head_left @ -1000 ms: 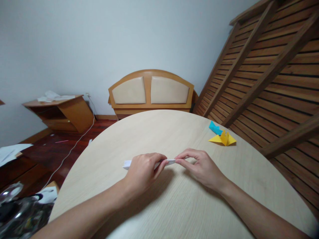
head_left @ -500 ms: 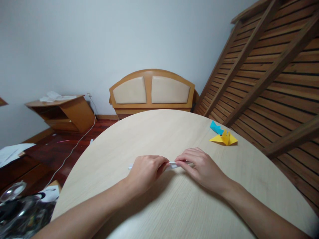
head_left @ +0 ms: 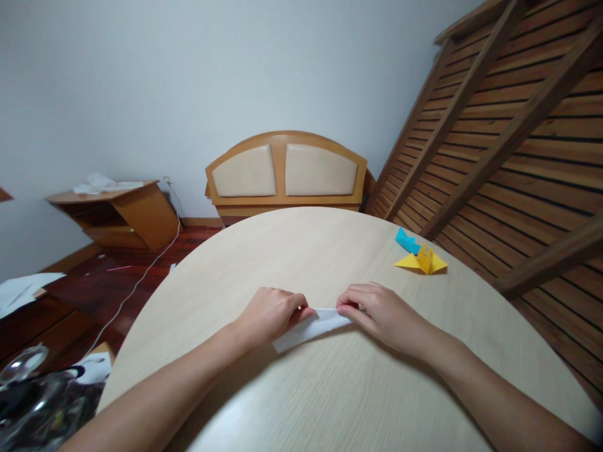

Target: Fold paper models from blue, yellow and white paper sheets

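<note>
A folded white paper (head_left: 315, 326) lies on the round light-wood table (head_left: 292, 251), held between both hands. My left hand (head_left: 268, 314) pinches its left part with curled fingers. My right hand (head_left: 384, 314) pinches its right end, thumb and fingers closed on the edge. The paper's near flap hangs toward me between the hands; its far part is hidden behind my fingers.
A yellow folded paper figure (head_left: 421, 262) and a blue one (head_left: 406, 240) sit at the table's far right. Slatted wooden frames (head_left: 518, 144) lean on the right. A wooden headboard (head_left: 285, 172) stands behind the table, a low cabinet (head_left: 117, 213) at left, a cable on the floor.
The paper has turned: earlier it was a thin strip seen edge-on, sticking out left of my left hand; now a broad white flap faces me. Both hands have drawn slightly closer.
</note>
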`<state>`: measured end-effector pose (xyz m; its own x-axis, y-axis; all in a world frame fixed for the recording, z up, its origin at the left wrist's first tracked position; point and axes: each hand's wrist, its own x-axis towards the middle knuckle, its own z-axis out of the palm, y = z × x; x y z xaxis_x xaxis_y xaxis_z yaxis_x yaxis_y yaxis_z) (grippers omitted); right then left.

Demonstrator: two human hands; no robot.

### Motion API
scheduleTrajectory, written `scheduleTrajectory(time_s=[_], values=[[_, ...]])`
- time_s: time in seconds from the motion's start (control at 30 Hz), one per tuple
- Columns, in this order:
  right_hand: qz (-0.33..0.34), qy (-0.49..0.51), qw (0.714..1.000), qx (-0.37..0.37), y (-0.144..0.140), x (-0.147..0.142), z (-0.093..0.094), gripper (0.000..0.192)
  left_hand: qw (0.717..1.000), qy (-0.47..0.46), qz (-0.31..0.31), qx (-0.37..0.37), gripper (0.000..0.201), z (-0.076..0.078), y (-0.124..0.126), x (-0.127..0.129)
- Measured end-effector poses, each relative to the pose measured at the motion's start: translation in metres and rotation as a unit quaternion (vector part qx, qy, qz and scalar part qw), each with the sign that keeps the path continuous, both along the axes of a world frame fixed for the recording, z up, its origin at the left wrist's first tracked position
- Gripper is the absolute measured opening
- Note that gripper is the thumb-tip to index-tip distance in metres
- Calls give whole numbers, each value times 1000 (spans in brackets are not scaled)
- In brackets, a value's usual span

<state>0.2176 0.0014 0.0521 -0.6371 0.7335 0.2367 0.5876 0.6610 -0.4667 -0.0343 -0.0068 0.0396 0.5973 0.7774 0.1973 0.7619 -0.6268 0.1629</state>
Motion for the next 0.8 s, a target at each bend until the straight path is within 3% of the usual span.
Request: scheduleTrajectory(time_s=[0.23,0.4,0.47,0.57,0.67,0.73,0.8], values=[[-15,28,996,-79,10,9,-8,20,997,-40,24,-69,40,0,18,-16],[-16,15,996,-88,17,15,-20,22,990,-44,4,-136,42,-2,29,-29],[-29,5,996,-82,21,17,-25,23,993,-35,26,-109,33,-4,31,-32],[-61,7,995,-76,25,16,-32,23,995,-74,56,26,29,-8,23,-23],[-82,19,994,-75,24,11,-35,25,997,-69,-33,33,43,-16,6,-1],[-81,26,994,-73,22,7,-36,25,996,-30,-82,-10,57,-23,-5,13],[-80,28,994,-69,21,3,-37,24,993,-5,-91,-68,62,-30,-10,22]])
